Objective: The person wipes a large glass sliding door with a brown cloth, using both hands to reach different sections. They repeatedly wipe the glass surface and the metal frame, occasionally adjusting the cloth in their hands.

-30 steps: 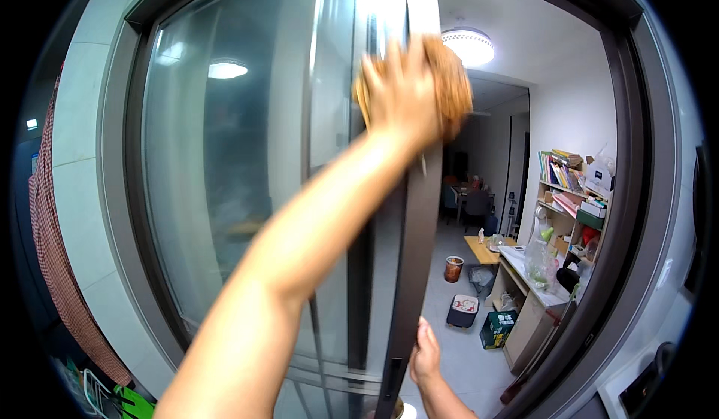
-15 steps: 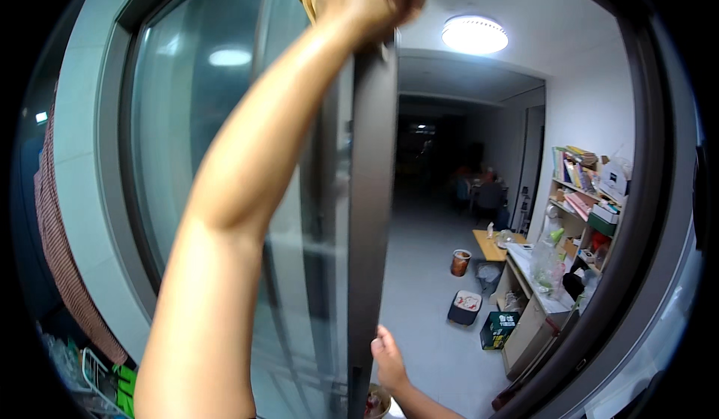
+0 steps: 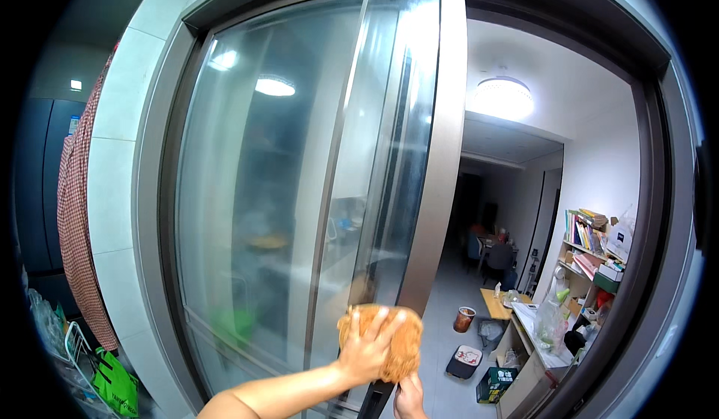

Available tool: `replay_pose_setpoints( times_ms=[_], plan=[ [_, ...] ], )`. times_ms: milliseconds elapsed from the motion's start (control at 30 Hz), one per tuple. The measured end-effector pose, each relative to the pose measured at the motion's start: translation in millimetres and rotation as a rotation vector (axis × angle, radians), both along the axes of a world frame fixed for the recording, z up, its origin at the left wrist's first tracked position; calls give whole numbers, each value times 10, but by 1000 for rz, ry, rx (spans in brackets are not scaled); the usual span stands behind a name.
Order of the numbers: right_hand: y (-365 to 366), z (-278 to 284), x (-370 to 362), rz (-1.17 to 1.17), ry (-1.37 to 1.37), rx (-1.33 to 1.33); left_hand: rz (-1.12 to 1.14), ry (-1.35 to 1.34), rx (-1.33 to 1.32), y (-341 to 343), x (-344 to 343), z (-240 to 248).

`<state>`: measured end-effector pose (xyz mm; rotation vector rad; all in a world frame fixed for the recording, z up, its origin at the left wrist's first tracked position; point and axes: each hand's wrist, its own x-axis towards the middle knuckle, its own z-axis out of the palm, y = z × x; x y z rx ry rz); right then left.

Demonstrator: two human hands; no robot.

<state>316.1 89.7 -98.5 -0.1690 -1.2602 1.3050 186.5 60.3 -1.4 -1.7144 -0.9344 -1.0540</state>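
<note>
An orange-brown cloth [image 3: 403,344] is spread against the lower part of a sliding glass door [image 3: 277,164], by its edge. My left hand [image 3: 367,348] holds it there, fingers spread over the cloth and pressing it on. Just below and to the right, my right hand [image 3: 409,396] is closed at the edge of the door's metal frame [image 3: 442,172], its thumb close to the cloth's lower corner. The rest of its fingers are hidden behind the frame.
Through the opening on the right stand a black-and-green box [image 3: 496,385], a small dark bin [image 3: 463,361], a brown bucket [image 3: 464,319] and a cluttered shelf [image 3: 588,250]. At left, a checked cloth [image 3: 79,202] hangs beside a green bag [image 3: 116,385].
My left hand has brought the cloth from the top of the door down to the lower part near my right hand. The view has shifted, showing more of the glass and the frame's top.
</note>
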Motion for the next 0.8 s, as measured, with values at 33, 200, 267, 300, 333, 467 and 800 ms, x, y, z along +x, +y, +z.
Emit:
replay_pose_setpoints(
  times_ms=[33, 200, 267, 300, 333, 467, 800],
  plan=[
    [-33, 60, 17, -36, -26, -5, 27, 4, 31, 59, 3, 287],
    [-146, 234, 166, -146, -130, -43, 97, -11, 353, 336, 24, 2730],
    [-184, 254, 152, -133, -144, -52, 50, -238, 228, 253, 86, 3700],
    [-213, 260, 83, -98, -148, -51, 73, -395, 242, 112, 74, 4063],
    [-229, 242, 42, -76, -155, -57, 295, -331, 198, 131, -40, 4471],
    [-234, 204, 71, -71, -156, -78, 245, -197, 608, 418, -94, 4578],
    [-215, 2504, 157, -1304, -415, 1052, -60, 113, 240, 146, -497, 1555]
  ],
)
